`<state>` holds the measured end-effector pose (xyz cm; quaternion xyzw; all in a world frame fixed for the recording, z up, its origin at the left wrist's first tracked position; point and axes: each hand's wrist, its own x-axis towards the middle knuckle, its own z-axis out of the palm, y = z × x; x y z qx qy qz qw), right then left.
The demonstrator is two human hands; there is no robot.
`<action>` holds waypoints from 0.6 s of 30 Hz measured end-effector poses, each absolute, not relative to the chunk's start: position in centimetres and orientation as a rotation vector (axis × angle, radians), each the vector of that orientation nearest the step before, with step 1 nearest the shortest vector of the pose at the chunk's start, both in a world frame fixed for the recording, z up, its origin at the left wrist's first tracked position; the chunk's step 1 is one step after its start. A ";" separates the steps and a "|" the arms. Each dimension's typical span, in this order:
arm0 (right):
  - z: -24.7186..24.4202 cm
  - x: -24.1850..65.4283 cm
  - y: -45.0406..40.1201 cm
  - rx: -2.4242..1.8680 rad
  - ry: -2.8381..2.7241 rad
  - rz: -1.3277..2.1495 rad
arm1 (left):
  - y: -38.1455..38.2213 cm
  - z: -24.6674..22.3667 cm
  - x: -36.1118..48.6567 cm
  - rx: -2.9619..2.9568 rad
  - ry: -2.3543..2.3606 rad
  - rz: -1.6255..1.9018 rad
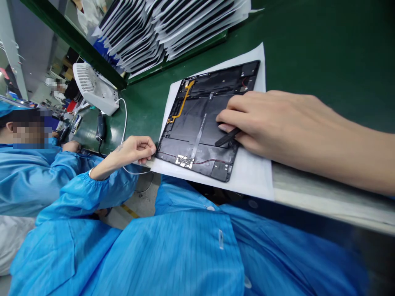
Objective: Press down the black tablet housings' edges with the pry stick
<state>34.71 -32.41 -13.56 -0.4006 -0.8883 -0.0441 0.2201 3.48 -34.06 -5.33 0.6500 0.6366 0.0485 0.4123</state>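
A black tablet housing (pixel 185 135) lies open on a white foam sheet (pixel 256 176). Along its left side runs an orange flex cable (pixel 184 103), and a small circuit board (pixel 184 161) sits at its near edge, with a clear strip (pixel 200 132) crossing the middle. Over the housing's right part, my right hand (pixel 249 123) grips a black tool (pixel 227 137), whose flat end is at the inner surface. My left hand (pixel 137 149) has its fingers curled together at the housing's near left corner; whether they pinch its edge is unclear.
Stacks of foam-wrapped dark sheets (pixel 185 28) stand at the far side of the green table (pixel 308 53). A white fan-like device (pixel 95 88) with a white cable is at the left, near a person in blue (pixel 31 172).
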 end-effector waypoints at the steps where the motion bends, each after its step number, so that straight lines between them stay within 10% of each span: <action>1: -13.6 34.7 -32.4 -1.100 -2.452 -0.121 | -34.0 -5.2 3.6 1.639 1.599 0.109; 18: -14.2 35.3 -32.2 -0.981 -2.329 -0.087 | -32.1 -4.7 5.4 1.521 1.490 -0.147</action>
